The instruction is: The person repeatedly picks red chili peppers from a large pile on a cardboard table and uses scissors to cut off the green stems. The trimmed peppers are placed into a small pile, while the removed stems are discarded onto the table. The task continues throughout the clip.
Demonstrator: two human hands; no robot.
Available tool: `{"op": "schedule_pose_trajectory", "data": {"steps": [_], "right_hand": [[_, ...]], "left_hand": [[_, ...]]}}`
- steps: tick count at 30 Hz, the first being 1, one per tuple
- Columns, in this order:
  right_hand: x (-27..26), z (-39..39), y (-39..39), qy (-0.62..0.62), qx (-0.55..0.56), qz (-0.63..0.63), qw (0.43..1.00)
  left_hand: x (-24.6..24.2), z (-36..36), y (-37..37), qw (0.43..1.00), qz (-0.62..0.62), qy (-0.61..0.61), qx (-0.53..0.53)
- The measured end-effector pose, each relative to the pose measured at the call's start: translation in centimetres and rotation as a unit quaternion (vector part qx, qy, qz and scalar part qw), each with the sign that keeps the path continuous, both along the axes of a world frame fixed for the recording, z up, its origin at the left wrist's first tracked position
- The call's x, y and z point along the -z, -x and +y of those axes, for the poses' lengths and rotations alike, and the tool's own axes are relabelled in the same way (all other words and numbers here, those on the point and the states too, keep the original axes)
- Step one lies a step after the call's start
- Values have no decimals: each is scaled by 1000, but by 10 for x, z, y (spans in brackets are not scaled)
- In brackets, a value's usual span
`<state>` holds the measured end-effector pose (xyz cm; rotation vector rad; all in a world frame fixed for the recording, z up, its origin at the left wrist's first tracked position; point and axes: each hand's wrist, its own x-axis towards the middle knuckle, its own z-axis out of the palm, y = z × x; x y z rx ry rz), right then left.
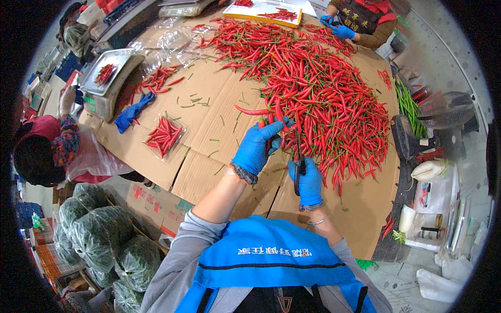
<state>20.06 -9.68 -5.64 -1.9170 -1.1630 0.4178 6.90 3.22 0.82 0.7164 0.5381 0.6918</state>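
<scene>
My left hand (256, 146), in a blue glove, grips several red chillies (278, 109) whose tips stick out past the fingers. In my blue-gloved right hand (307, 182) is a pair of dark scissors (299, 166), its blades pointing away from me beside the left fingers. Whether the blades touch a stem is hard to tell. A large heap of red chillies with green stems (321, 90) spreads over the cardboard-covered table (219, 90) beyond and to the right of my hands. Cut green stem pieces (199, 100) lie scattered to the left.
A clear plastic tray of chillies (164, 137) sits left, near a blue glove (134, 111) and a scale (107, 76). Empty clear containers (172, 41) lie farther back. Co-workers stand at the left (43, 152) and far right (364, 19). White radishes (428, 170) lie at right.
</scene>
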Motion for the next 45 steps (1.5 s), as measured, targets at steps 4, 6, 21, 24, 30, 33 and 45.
{"op": "schedule_pose_trajectory", "data": {"steps": [4,6,21,24,30,33,45], "right_hand": [[-26,9,-7,-37,5,-55,998],[-47,14,-11,-56,-15,-47,997],[-77,65,-4,-116,-121,343,924],[-79,57,-17,-47,-180,440,879],[-72,52,-14,-17,-227,550,804],[-66,50,-16,4,-211,557,804],[-38,26,6,34,-100,-48,993]], "left_hand": [[-2,-4,5,991,113,-60,-35],[1,-9,4,988,127,-74,-45],[31,-14,28,986,149,-67,42],[25,-5,34,1000,2,12,15],[7,-3,35,999,-9,-27,14],[6,-4,32,1000,14,-11,-20],[0,11,47,982,10,52,-181]]}}
